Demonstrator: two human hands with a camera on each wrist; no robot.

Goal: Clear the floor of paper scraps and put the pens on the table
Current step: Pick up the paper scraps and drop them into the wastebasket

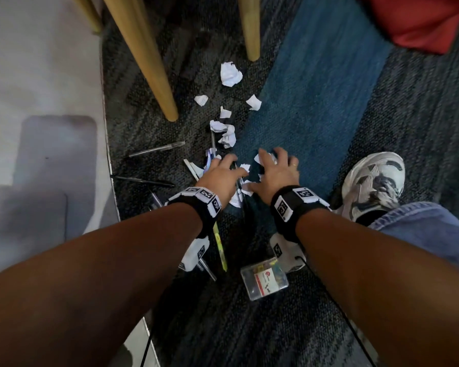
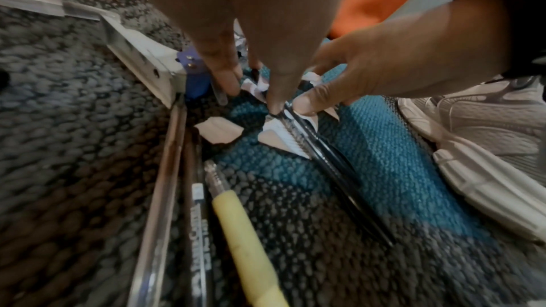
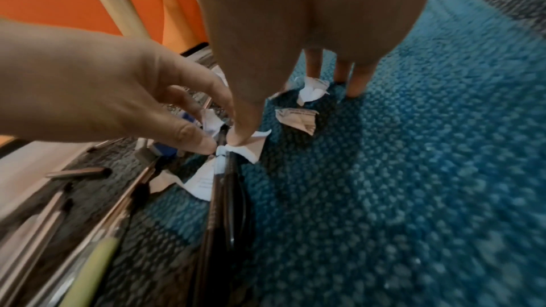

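Paper scraps strewn on carpet beyond both hands, pens to the left, table legs farther off, plastic box nearer, shoe right.

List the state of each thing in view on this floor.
Paper scraps: crumpled, scattered on the carpet.
Black pens: lying on the carpet, under both hands.
Yellow pen: lying on the carpet.
Clear plastic box: closed, on the carpet.
Left hand: fingers touching a pen tip.
Right hand: spread over scraps.
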